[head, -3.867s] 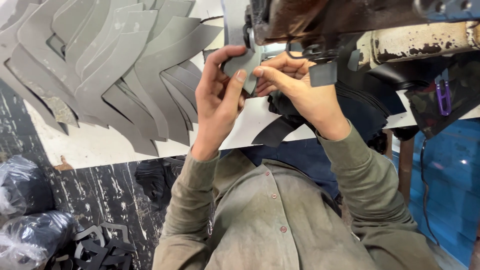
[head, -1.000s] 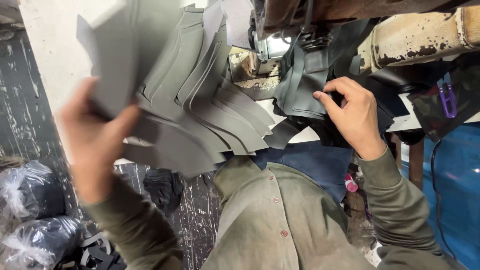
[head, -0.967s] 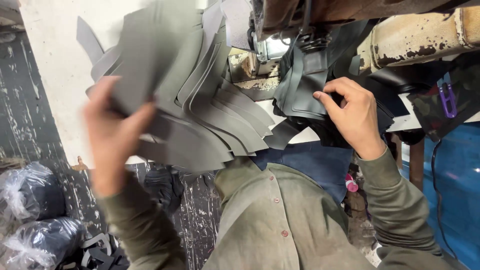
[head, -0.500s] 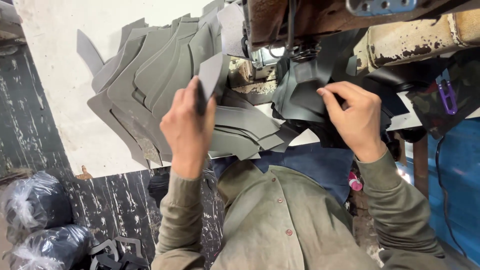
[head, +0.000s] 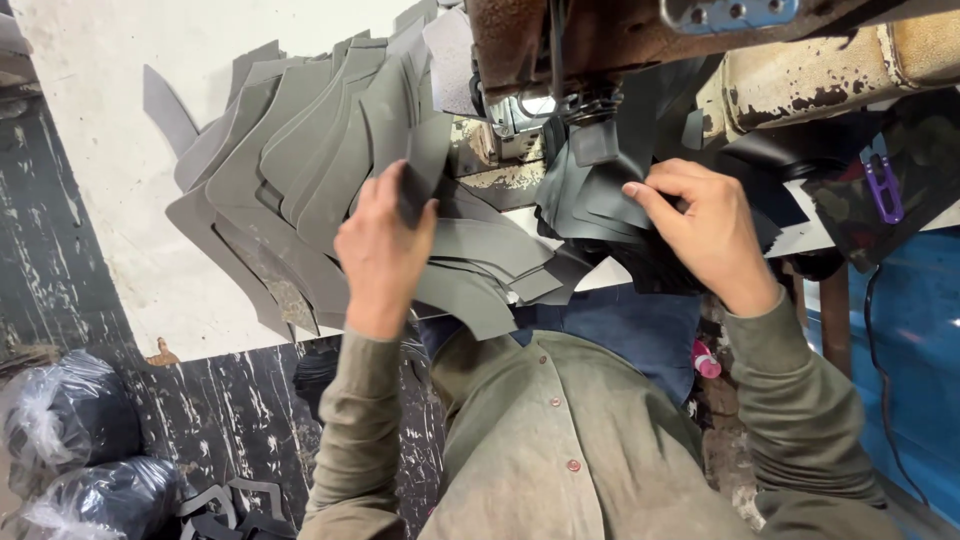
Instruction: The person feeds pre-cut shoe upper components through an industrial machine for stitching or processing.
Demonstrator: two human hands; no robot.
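The left hand (head: pixel 385 250) is back in over the desk (head: pixel 110 180) now, where a second ago it was swinging wide out to the left with a piece lifted clear; its grip is pinching one grey cut piece (head: pixel 425 160) by the edge, thumb one side, fingers the other, holding it upright just above the fanned stack of grey pieces (head: pixel 300 170); that stack spreads across the white desk, left of the machine; so a fresh piece is picked and on its way across, by the look of it; the right hand (head: pixel 700 230) has not budged, fingers pressed together on the dark piece (head: pixel 590 195) lying under the sewing machine's head (head: pixel 600 40), right at the presser foot (head: pixel 595 140); whether the needle is down I cannot tell; near left, on the floor, sit tied black plastic bags (head: pixel 70 420); a purple clip (head: pixel 885 185) hangs at far right.
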